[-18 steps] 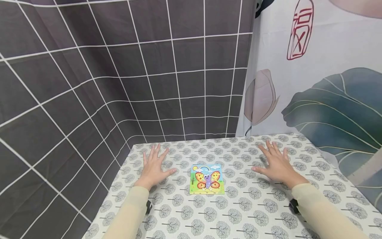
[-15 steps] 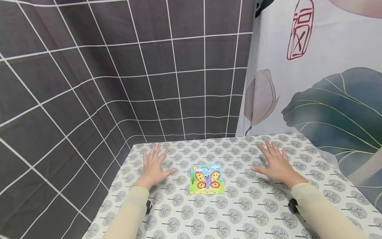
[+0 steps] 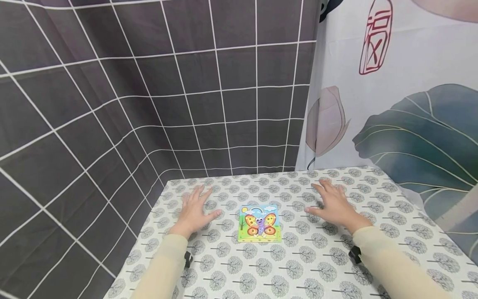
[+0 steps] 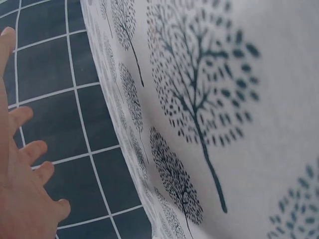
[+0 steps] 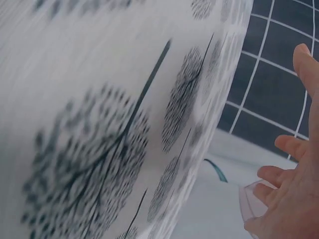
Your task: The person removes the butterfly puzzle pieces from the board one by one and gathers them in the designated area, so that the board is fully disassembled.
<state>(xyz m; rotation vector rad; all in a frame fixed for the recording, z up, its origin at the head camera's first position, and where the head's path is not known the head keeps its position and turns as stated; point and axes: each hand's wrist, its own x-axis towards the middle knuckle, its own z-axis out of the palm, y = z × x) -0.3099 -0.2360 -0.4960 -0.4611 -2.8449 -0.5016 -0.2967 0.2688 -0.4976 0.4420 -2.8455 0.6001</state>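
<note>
A square butterfly picture board (image 3: pixel 259 223), bright with yellow, orange and purple, lies flat on the tree-print tablecloth (image 3: pixel 261 270) in the head view. To its left is my left hand (image 3: pixel 194 212), fingers spread and holding nothing. On the other side my right hand (image 3: pixel 334 207) hovers with its thumb pointing toward the board, also holding nothing. The left wrist view has the left hand (image 4: pixel 25 174) at its left edge, fingers apart. At the right edge of the right wrist view, the right hand (image 5: pixel 291 184) shows loosely bent fingers.
A dark curtain with white grid lines (image 3: pixel 239 104) hangs behind the table and along its left side. To the right hangs a pale cloth (image 3: pixel 343 83) printed with leaves and a red seal. Black wrist devices (image 3: pixel 355 254) sit at the cuffs.
My right hand has moved left, closer to the picture board. The left hand's fingers have dipped slightly. The board stays in place.
</note>
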